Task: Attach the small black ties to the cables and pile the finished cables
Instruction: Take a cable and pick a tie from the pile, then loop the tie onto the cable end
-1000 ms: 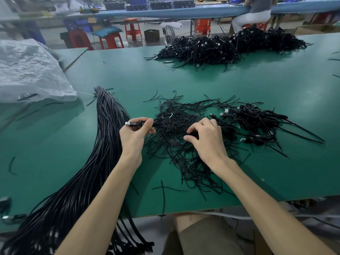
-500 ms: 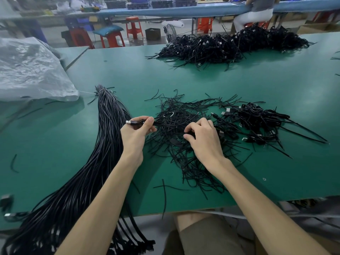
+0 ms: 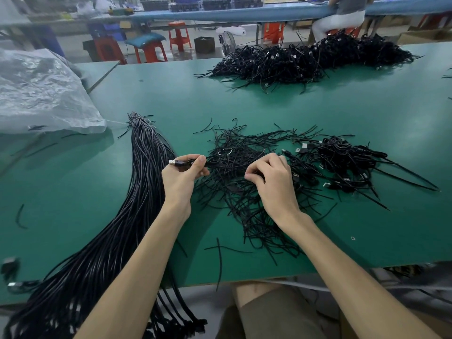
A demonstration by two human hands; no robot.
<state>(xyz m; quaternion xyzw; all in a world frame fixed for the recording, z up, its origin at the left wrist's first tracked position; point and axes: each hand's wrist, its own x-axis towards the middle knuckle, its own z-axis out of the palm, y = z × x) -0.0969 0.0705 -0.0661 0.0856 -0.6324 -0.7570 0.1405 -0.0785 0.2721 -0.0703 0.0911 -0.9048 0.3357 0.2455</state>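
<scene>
**One cable up, one tie to find**

Our left hand pinches a cable just behind its plug, lifted clear so the end is free for wrapping. Our right hand curls its fingers into the loose ties on the surface; whether one is caught we cannot tell. The untied cables lie in a bundle left, finished cables piled right, so work likely flows across.

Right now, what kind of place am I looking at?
Probably a cable-assembly workshop: a long green worktable, a big heap of black cables on it, and orange plastic stools behind.
</scene>
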